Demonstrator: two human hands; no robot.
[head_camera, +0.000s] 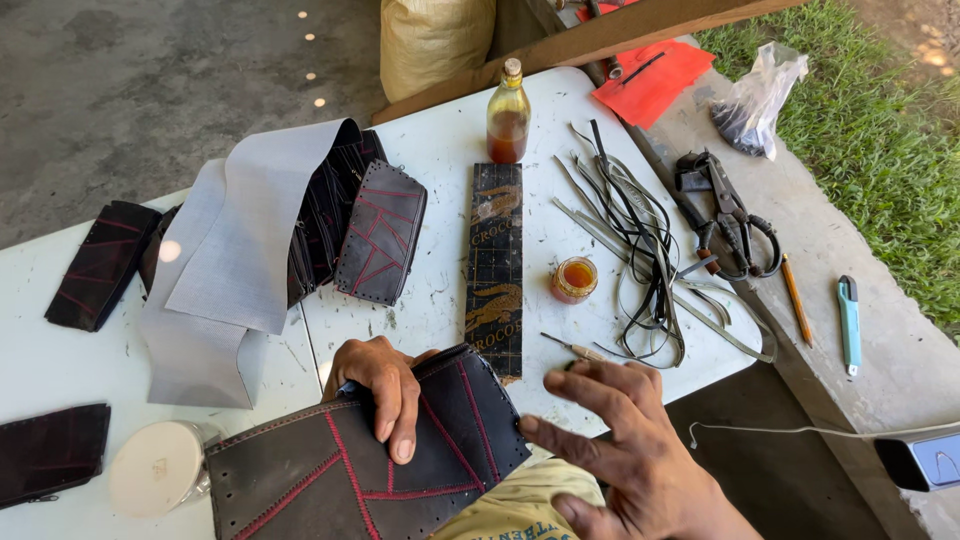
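**A:** Your left hand (385, 395) lies flat on the black leather panel with red stitching (370, 460), fingers pressing down on its upper edge; it pins the piece rather than pinching it. The panel sits at the near edge of the white tabletop (440, 150) and overhangs toward your lap. If that pressure eases, I'd expect it to slide off toward you.

**B:** And the other hand?

**A:** Your right hand (630, 450) hovers empty, fingers spread, just short of the thin awl-like tool (572, 348) lying beside the dark printed strip (496, 268). Its tip is fine and partly hidden by your fingers, so a blind grab could prick you or flick it off the edge.

**B:** What is close enough to get knocked?

**A:** The small open jar of amber liquid (574, 279) stands just past the tool, uncapped as far as I can tell. A sweep of the wrist could tip it onto the strip or the leather. The tangle of cut leather strips (635, 250) lies right beside it and could snag your fingers.

**B:** Farther out?

**A:** The white round lid (158, 468) touches the panel's left corner. Beyond are the grey lining sheet (235, 250) with a stitched pouch (381, 235), the brown glass bottle (508, 118), and black shears (735, 215) on the concrete ledge (880, 330).
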